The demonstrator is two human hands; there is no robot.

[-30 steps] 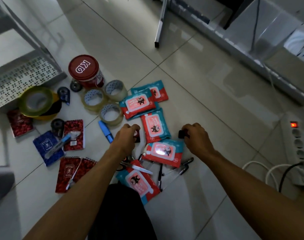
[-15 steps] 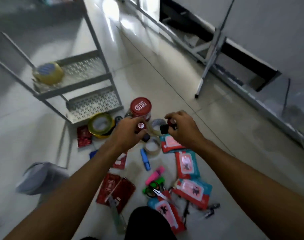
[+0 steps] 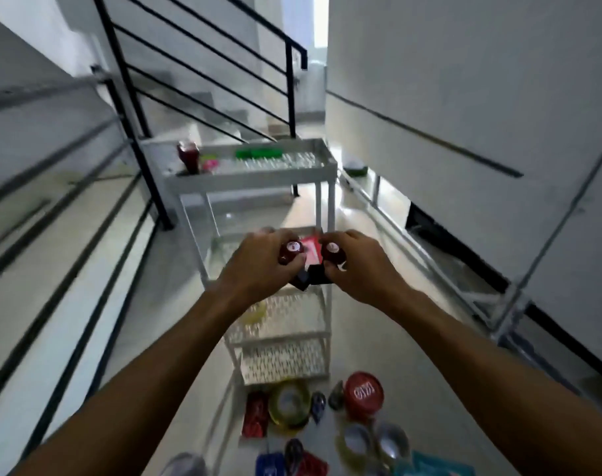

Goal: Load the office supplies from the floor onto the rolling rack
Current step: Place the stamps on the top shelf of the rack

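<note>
My left hand grips a small dark-red stamp with a black base. A matching dark-red stamp sits in my right hand. Both hands are raised side by side in front of the white rolling rack, level with its middle shelf. On the top tray stand a dark-red jar, a pink item and green items. A red pack shows between my hands. More supplies lie on the floor by the rack's foot: a red-lidded jar, a green-yellow tape roll, clear tape rolls, and red and blue packets.
A black stair railing and the steps run along the left, close behind the rack. A white wall with a low metal frame bounds the right. Tiled floor lies between the rack and the wall.
The view has swung up from the floor to the rack. Both hands lifted the two stamps from the pile to shelf height in front of the rack.
</note>
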